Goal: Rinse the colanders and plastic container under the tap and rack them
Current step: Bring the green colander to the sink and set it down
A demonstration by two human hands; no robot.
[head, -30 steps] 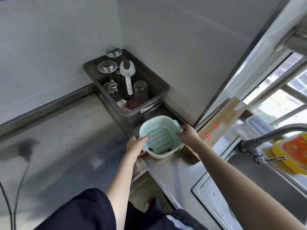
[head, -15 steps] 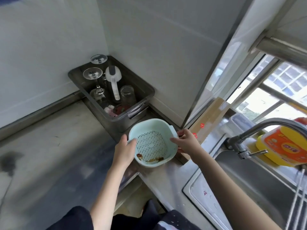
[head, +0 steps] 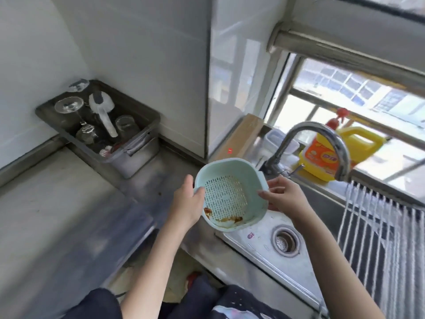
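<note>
Colander (head: 231, 195): pale green, held tilted over the near-left corner of the sink (head: 264, 244), brown residue along its low inner edge.
Left hand (head: 189, 202): grip curled round the left rim, thumb inside.
Right hand (head: 284, 196): grip pinching the right rim.
Tap (head: 322, 143): curved, right of the colander; running or not, hard to tell.
Rack (head: 377, 229): slatted, across the sink's right side.
Bench (head: 59, 215): steel, left; tub (head: 138, 143) of glasses in its far corner.
Bottle (head: 331, 153): yellow, on the sill behind the tap.

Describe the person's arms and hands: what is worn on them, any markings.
Both forearms are bare, with no watch, ring or glove visible on the left hand or right hand. A dark short sleeve covers the left upper arm. The right arm's sleeve is out of view.
</note>
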